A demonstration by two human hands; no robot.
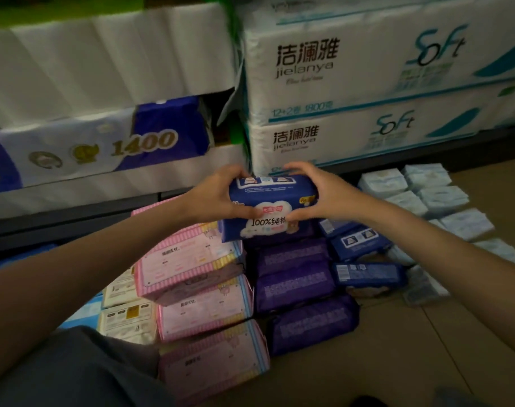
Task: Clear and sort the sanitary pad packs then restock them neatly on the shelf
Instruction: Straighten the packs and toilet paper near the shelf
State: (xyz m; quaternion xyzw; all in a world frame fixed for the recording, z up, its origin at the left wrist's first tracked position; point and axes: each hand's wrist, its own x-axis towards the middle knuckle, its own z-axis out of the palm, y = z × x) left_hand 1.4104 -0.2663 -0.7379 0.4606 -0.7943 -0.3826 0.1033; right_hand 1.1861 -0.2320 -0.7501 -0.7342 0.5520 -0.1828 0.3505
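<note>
A dark blue pad pack (pixel 272 198) with white print is held up over the floor piles. My left hand (pixel 218 198) grips its left end and my right hand (pixel 323 192) grips its right end, thumbs underneath. Below it lie stacked pink striped packs (pixel 191 265), purple packs (pixel 294 277) and more dark blue packs (pixel 365 248). Cream packs (pixel 127 312) sit at the left of the pink ones. Several pale blue-white packs (pixel 444 201) are spread on the floor at the right.
The bottom shelf (pixel 74 221) runs behind the piles, loaded with big toilet-paper bundles: white and purple ones (pixel 103 142) on the left, white "jielanya" ones (pixel 367 92) on the right. Tan floor (pixel 412 348) shows at the lower right. My knee (pixel 74 371) is at the lower left.
</note>
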